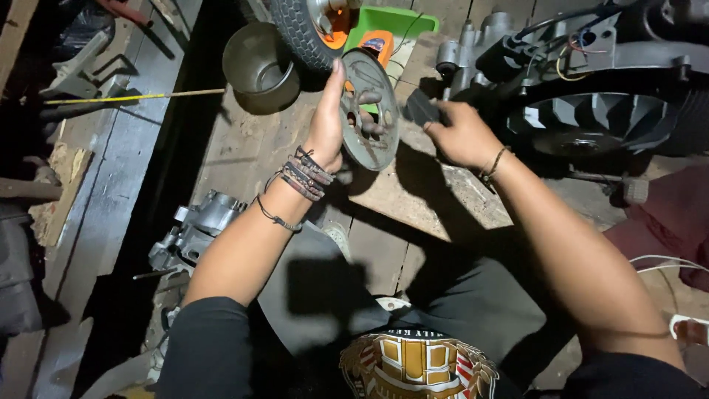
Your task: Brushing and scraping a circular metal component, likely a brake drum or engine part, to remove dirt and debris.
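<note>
Dim workshop, worn plank floor [244,148]; metal pot [258,66] on it, tyre [295,29] just right, yellow rod [133,97] left.

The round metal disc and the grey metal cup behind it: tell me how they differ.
The round metal disc is flat with holes through its face; the grey metal cup is deep, hollow and open-topped. The disc is held up on edge by the left hand, while the cup stands untouched on the wooden boards. The right hand works beside the disc, away from the cup. Both are dull grey metal.
</note>
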